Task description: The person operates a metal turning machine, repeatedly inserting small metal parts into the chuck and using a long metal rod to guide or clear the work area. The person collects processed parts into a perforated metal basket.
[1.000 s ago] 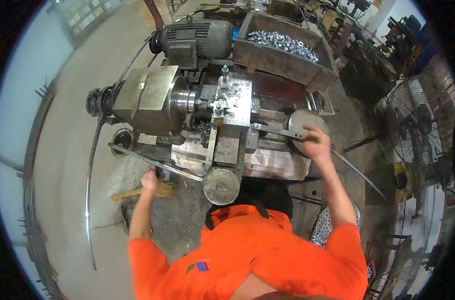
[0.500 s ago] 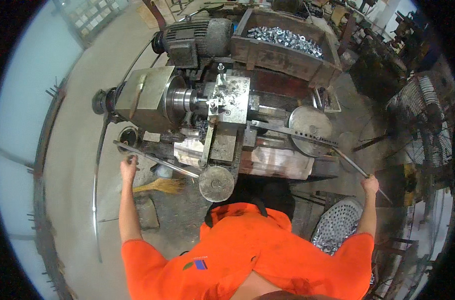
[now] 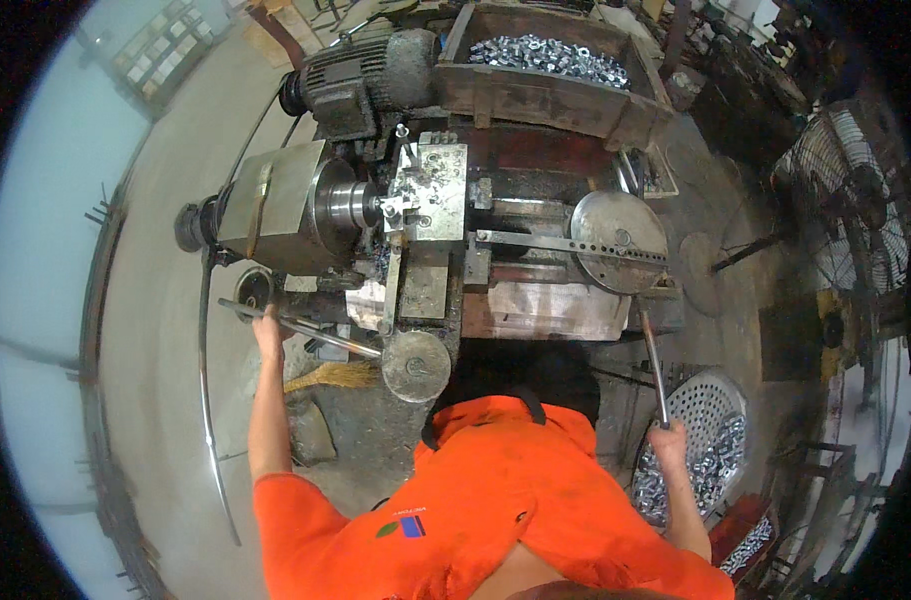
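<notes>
Reading the head view as a clock face, two hands are holding two rods, one each. The left grip [image 3: 267, 325], at 9 o'clock, is wrapping its fingers around the left rod [image 3: 320, 333]. The right grip [image 3: 665, 440], at 4 o'clock, is squeezing the low end of the right rod [image 3: 653, 360]. The left rod is running toward 4 o'clock from its hand, to the small round plate [image 3: 415, 366]. The right rod is pointing up to 12 o'clock from its hand, toward the big round plate [image 3: 615, 212]. That makes two plates, and two flat bars are joining them to the machine: a short bar [image 3: 391, 290] and a long bar [image 3: 535, 242] with many holes. One metal block [image 3: 440, 195] is sitting at 12 o'clock. Near the right hand, one basket [image 3: 710, 392] full of holes is holding shiny bits [image 3: 710, 465], too many to count. One broom [image 3: 335, 375] is lying at 8 o'clock. Farther out, one motor [image 3: 370, 85] is resting at 11 o'clock, and one wooden box [image 3: 550, 105] is holding more shiny bits at 1 o'clock.
</notes>
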`<state>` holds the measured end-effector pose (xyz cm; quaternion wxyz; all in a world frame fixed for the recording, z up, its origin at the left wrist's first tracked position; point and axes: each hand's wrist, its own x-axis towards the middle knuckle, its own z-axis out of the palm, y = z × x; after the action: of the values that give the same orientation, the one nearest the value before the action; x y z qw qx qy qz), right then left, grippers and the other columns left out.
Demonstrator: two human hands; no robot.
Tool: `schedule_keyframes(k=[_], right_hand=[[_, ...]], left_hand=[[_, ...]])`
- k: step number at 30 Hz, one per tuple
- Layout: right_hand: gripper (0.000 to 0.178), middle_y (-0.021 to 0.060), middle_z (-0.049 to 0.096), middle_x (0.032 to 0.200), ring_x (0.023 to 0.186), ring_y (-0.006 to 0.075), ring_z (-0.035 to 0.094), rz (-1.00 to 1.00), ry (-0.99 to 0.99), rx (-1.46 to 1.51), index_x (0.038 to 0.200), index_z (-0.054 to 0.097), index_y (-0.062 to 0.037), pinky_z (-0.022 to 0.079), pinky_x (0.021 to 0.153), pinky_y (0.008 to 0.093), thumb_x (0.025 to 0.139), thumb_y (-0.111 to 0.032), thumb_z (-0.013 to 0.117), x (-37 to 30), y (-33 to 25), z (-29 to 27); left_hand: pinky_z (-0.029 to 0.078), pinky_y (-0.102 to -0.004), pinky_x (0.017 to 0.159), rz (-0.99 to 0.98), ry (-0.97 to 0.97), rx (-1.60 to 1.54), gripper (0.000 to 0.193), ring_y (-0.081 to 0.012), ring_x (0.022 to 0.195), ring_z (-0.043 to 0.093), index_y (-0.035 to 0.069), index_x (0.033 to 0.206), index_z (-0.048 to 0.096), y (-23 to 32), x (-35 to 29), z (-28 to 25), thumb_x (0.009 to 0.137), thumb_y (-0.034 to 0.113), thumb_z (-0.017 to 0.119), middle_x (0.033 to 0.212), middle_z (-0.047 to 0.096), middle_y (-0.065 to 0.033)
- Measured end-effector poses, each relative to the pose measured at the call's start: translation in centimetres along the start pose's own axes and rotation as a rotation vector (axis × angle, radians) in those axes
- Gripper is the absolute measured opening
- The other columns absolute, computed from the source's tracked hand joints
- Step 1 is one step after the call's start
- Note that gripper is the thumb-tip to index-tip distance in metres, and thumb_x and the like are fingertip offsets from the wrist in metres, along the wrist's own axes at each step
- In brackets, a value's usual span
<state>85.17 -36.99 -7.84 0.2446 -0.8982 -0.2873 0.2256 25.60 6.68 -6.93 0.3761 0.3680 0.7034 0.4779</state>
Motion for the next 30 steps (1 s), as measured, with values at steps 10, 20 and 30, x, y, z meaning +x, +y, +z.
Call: schedule_keyframes(k=[10,20,30], right_hand=[[0.020,-0.0048,0.045,0.063,0.054,0.0071,0.038,0.021,-0.093,0.488,0.078,0.058,0.0019,0.030,0.046,0.0235,0.061,-0.005,0.053,-2.0,0.0,2.7],[0.068,0.0185,0.062,0.087,0.079,0.0344,0.060,-0.120,0.225,-0.723,0.122,0.048,-0.0040,0.048,0.070,0.0460,0.061,-0.025,0.069,13.1,4.2,-8.4],[0.081,0.0218,0.041,0.132,0.123,0.0370,0.037,-0.553,0.680,-0.451,0.132,0.035,0.0006,0.025,0.106,0.0420,0.057,-0.014,0.064,16.5,-7.3,-2.1]], left_hand=[[0.051,-0.0336,0.039,-0.023,-0.077,0.118,0.035,-0.0241,0.044,0.058,-0.005,0.091,0.049,-1.6,1.9,-1.3,0.083,0.030,0.052,0.062,0.057,-0.0138],[0.050,-0.0299,0.038,-0.133,-0.119,0.242,0.042,-0.0262,0.045,0.060,-0.003,0.087,0.055,-0.1,1.1,-1.6,0.081,0.039,0.056,0.059,0.057,-0.0127],[0.049,-0.0316,0.063,-0.086,-0.147,-0.039,0.059,-0.0219,0.069,0.064,0.000,0.108,0.048,-3.3,0.6,-5.6,0.086,0.054,0.046,0.084,0.065,-0.0141]])
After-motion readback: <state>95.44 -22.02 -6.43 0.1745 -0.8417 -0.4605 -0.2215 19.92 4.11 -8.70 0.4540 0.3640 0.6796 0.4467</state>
